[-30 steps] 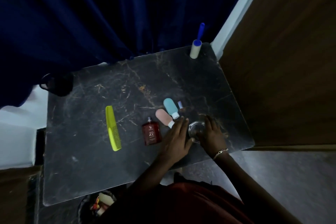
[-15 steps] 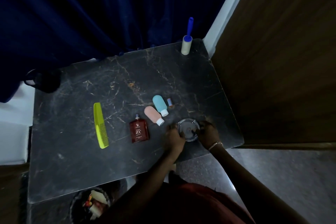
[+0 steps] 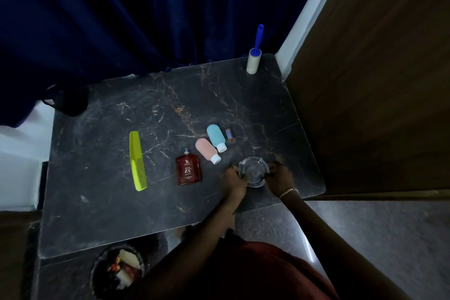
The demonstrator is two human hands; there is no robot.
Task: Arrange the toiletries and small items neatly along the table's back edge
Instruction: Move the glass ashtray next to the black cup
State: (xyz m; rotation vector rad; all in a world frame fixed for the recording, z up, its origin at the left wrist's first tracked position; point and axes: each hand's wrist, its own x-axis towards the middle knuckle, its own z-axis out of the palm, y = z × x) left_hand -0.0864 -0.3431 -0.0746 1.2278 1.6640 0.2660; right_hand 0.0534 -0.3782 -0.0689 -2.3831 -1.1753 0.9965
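Note:
A clear glass ashtray (image 3: 254,171) sits near the front right of the dark marble table (image 3: 117,214). My left hand (image 3: 234,182) grips its left rim and my right hand (image 3: 280,179) grips its right rim. To the left lie a red perfume bottle (image 3: 188,171), a pink travel bottle (image 3: 207,150), a blue travel bottle (image 3: 216,137) and a small tube (image 3: 229,134). A yellow-green comb (image 3: 137,160) lies further left. A lint roller (image 3: 254,58) with a blue handle stands at the back right corner.
A dark blue curtain (image 3: 146,12) hangs behind the table. A wooden panel (image 3: 379,80) stands close on the right. A black mesh cup (image 3: 65,100) sits at the back left corner. A bin (image 3: 119,273) with rubbish stands on the floor in front.
My hands drew back from over the ashtray and closed on its two sides. The camera view shifted, so everything appears lower and further left.

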